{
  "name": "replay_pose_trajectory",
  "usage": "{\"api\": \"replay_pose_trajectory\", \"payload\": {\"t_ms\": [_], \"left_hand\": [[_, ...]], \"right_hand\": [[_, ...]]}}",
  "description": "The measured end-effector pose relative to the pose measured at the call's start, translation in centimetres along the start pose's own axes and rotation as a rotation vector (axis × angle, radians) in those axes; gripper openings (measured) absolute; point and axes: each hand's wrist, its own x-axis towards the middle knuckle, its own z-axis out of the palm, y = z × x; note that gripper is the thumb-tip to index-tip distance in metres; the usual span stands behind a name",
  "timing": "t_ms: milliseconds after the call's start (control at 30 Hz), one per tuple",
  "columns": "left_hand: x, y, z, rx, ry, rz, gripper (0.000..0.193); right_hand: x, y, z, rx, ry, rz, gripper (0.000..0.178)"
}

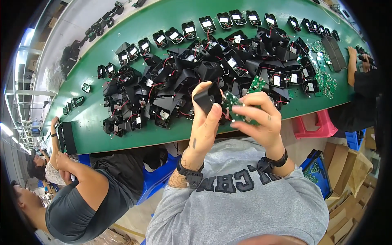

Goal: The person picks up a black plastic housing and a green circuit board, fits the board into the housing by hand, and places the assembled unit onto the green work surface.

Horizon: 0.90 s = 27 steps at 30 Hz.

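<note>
My left hand [203, 124] is closed around a black plastic housing [207, 99], holding it raised over the near edge of the table. Close to the housing's right side, a green circuit board [231, 100] is pinched in the fingers of my right hand [263, 116]. A short red wire [226, 117] shows between my two hands. Just beyond my right knuckles is another green board [257, 84]; whether it touches my hand I cannot tell. Behind both hands spreads a big heap of black housings [188, 77] with red wires and white labels.
Along the far side of the green table [94, 136] stand rows of black housings [207, 24]. Loose green boards [326, 83] lie to the right. Co-workers sit at left [77, 200] and right [363, 90]. A pink stool [312, 124] and a blue bin [322, 183] stand below.
</note>
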Motion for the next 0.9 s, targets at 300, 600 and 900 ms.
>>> {"api": "replay_pose_trajectory", "payload": {"t_ms": [300, 600, 900], "left_hand": [[0.1, -0.9, -0.5, 0.130, -0.011, -0.020, 0.054], [0.3, -1.7, -0.9, 0.113, 0.026, 0.034, 0.054], [-0.5, -0.1, -0.5, 0.140, -0.123, -0.201, 0.055]], "right_hand": [[0.1, 0.3, 0.0, -0.043, -0.015, -0.156, 0.031], [0.4, -0.3, 0.1, -0.133, -0.047, -0.116, 0.031], [-0.3, 0.9, -1.1, 0.270, 0.030, 0.474, 0.017]]}}
